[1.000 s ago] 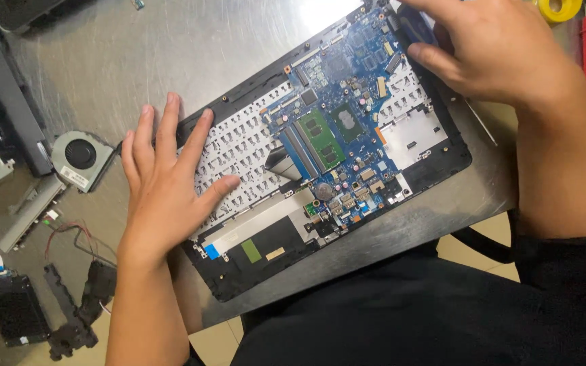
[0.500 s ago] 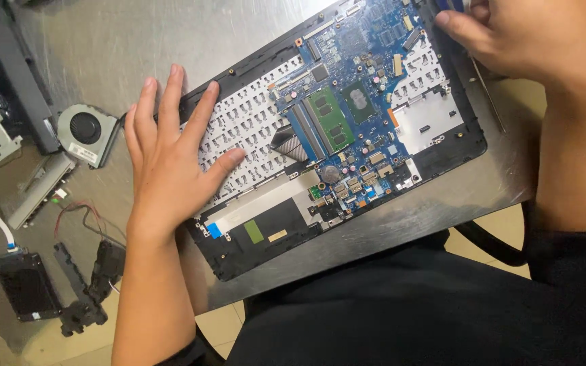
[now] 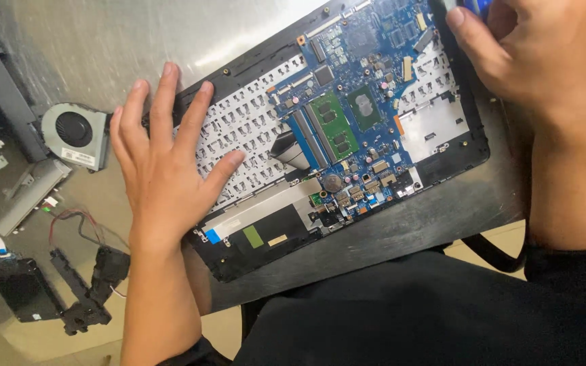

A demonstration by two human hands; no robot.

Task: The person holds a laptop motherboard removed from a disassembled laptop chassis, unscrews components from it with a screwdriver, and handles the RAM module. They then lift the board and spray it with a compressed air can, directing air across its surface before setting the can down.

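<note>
The laptop shell point(image 3: 456, 159) holds a blue board point(image 3: 361, 115) and keyboard back point(image 3: 239, 135). The left hand point(image 3: 161, 169) lies spread flat on it. The right hand point(image 3: 530, 47) curls around a blue-handled tool point(image 3: 477, 7) at the shell's edge.

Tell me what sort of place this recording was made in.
Probably an electronics repair bench. An opened laptop with its circuit board bare lies on a metal table, the left hand flat on it. A loose cooling fan and speaker parts lie beside it.
</note>
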